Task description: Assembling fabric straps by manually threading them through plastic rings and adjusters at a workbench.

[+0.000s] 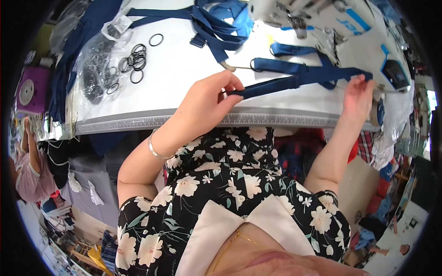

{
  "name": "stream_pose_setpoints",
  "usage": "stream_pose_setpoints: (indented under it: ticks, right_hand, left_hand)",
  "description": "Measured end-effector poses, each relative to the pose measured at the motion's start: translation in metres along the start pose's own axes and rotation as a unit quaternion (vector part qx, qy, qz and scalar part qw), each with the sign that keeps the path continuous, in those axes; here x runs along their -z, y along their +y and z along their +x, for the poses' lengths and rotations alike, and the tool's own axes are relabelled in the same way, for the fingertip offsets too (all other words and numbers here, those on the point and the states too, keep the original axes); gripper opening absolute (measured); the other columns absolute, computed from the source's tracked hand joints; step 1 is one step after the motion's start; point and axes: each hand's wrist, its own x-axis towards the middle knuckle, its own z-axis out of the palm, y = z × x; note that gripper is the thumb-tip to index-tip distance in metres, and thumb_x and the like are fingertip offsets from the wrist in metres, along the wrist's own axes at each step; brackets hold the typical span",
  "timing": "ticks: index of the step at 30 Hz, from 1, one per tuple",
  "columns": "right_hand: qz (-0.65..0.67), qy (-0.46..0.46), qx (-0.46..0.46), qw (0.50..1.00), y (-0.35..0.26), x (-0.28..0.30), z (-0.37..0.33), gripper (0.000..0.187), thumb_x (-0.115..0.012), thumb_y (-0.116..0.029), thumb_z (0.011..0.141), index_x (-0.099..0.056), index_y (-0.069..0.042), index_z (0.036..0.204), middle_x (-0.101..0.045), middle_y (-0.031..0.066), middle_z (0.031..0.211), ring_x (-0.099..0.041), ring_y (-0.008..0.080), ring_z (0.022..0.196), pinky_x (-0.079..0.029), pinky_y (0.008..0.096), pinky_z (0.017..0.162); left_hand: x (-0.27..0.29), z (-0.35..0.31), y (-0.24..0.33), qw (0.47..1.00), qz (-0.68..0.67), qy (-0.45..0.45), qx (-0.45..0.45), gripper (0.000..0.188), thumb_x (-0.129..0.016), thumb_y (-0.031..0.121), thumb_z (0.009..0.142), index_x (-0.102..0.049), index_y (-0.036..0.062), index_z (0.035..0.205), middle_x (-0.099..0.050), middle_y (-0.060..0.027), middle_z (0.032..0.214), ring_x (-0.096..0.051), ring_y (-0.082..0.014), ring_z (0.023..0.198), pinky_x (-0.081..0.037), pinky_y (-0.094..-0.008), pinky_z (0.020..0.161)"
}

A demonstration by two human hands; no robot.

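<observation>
A navy fabric strap (271, 86) is stretched across the near part of the white table, between my two hands. My left hand (205, 100) pinches its left end between thumb and fingers, where a bit of a dark ring shows. At the strap's wider right end, the fingertips of my right hand (358, 95) are closed on the cloth. Just behind it lies a second navy strap length (276, 66) with a black ring at its left tip. Farther back rests a heap of navy straps (220, 34) with a dark buckle.
Loose black rings (137, 59) lie at the left, beside a clear plastic bag (94, 73) of more rings. A white sewing machine (313, 18) stands at the back right, near a dark control panel (394, 72). A ruler strip (184, 120) runs along the table's front edge.
</observation>
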Motion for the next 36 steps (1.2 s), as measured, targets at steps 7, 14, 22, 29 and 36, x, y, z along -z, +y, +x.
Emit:
stream_pose_setpoints:
  ticks: [7, 14, 22, 29, 36]
  right_hand:
    - [-0.141, 0.023, 0.085, 0.986, 0.018, -0.018, -0.045, 0.034, -0.057, -0.007, 0.084, -0.042, -0.008, 0.115, -0.051, 0.0079, 0.110, -0.048, 0.0142, 0.076, -0.042, 0.0289, 0.066]
    - [-0.268, -0.199, 0.036, 0.942, 0.071, -0.046, -0.112, 0.010, -0.052, 0.004, 0.082, -0.054, -0.003, 0.089, -0.056, 0.0061, 0.088, -0.050, 0.0113, 0.068, -0.042, 0.0230, 0.059]
    - [-0.488, -0.549, 0.235, 0.637, 0.109, -0.118, -0.156, 0.056, -0.067, -0.002, 0.068, -0.047, -0.005, 0.120, -0.052, 0.0114, 0.116, -0.044, 0.0314, 0.110, -0.032, 0.0406, 0.097]
    - [-0.365, -0.573, -0.066, 0.731, 0.084, -0.097, -0.159, 0.018, -0.071, -0.010, 0.071, -0.062, -0.005, 0.087, -0.064, 0.0087, 0.079, -0.059, 0.0186, 0.072, -0.048, 0.0310, 0.070]
    - [-0.082, -0.379, -0.309, 0.868, 0.056, -0.092, -0.207, 0.011, -0.053, 0.001, 0.081, -0.060, 0.005, 0.089, -0.064, 0.0231, 0.082, -0.064, 0.0355, 0.080, -0.052, 0.0443, 0.076]
  left_hand:
    - [0.027, 0.036, -0.020, 0.893, 0.364, 0.208, -0.164, 0.025, -0.065, 0.007, 0.074, -0.056, 0.0063, 0.098, -0.051, -0.0096, 0.100, -0.057, -0.0251, 0.072, -0.048, -0.0326, 0.063]
    - [0.040, 0.049, -0.025, 0.871, 0.439, 0.164, -0.148, 0.012, -0.064, 0.008, 0.075, -0.056, 0.0075, 0.085, -0.053, -0.0081, 0.103, -0.059, -0.0254, 0.077, -0.048, -0.0325, 0.060]
    - [0.045, 0.008, 0.004, 0.934, 0.259, 0.054, -0.241, 0.019, -0.060, -0.004, 0.072, -0.056, 0.0042, 0.088, -0.056, -0.0086, 0.082, -0.057, -0.0273, 0.072, -0.047, -0.0328, 0.059]
    - [0.059, -0.012, -0.009, 0.960, 0.195, 0.071, -0.189, 0.017, -0.057, -0.006, 0.075, -0.056, 0.0029, 0.089, -0.051, -0.0095, 0.072, -0.053, -0.0262, 0.063, -0.043, -0.0322, 0.054]
    - [0.059, -0.014, -0.024, 0.961, 0.194, 0.105, -0.168, 0.017, -0.059, 0.004, 0.077, -0.055, 0.0089, 0.093, -0.052, -0.0078, 0.088, -0.057, -0.0255, 0.070, -0.046, -0.0326, 0.057]
